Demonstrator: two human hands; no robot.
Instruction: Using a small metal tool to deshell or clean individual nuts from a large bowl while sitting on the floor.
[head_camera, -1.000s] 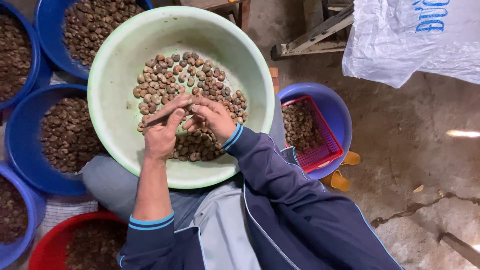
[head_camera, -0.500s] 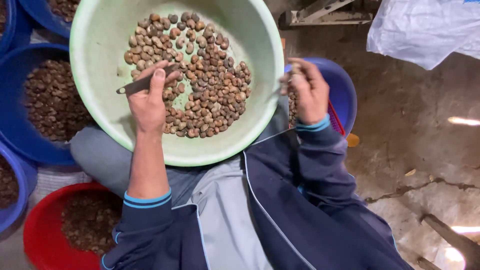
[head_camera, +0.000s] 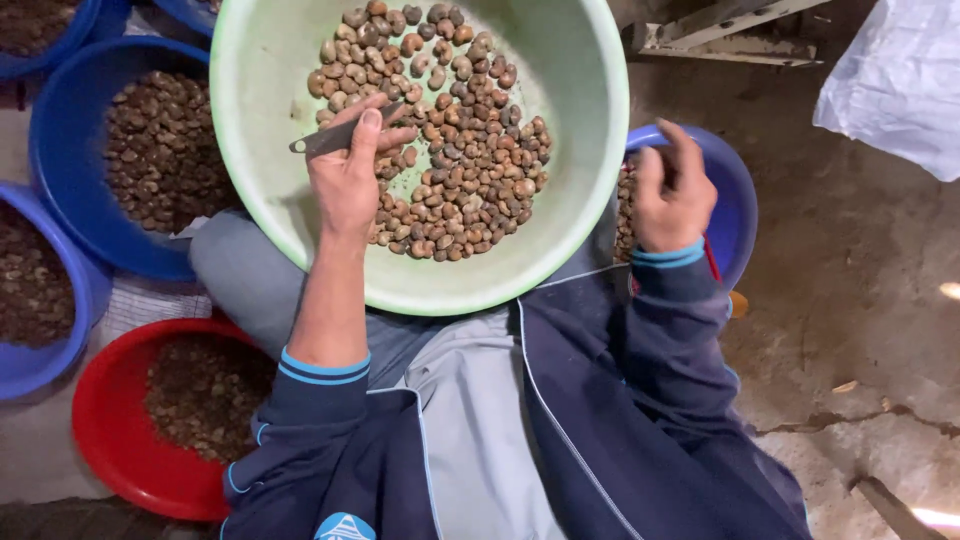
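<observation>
A large pale green basin (head_camera: 260, 120) rests on my lap, holding a heap of brown nuts (head_camera: 460, 130). My left hand (head_camera: 350, 170) hovers inside the basin over the nuts, gripping a small dark metal blade (head_camera: 325, 140) between thumb and fingers. My right hand (head_camera: 672, 195) is outside the basin, over a blue bowl (head_camera: 735, 200) on the right that holds a red basket with more nuts; its fingers are curled, and I cannot see whether anything is in them.
Several blue basins (head_camera: 70, 170) filled with dark nuts stand at the left, and a red basin (head_camera: 120, 440) of dark shells sits at the lower left. A white sack (head_camera: 900, 90) and a wooden frame (head_camera: 710, 40) lie upper right on cracked concrete floor.
My right hand left the left hand in the basin and swung out right over the blue bowl. The left hand stayed in the basin with the blade. The view drifted.
</observation>
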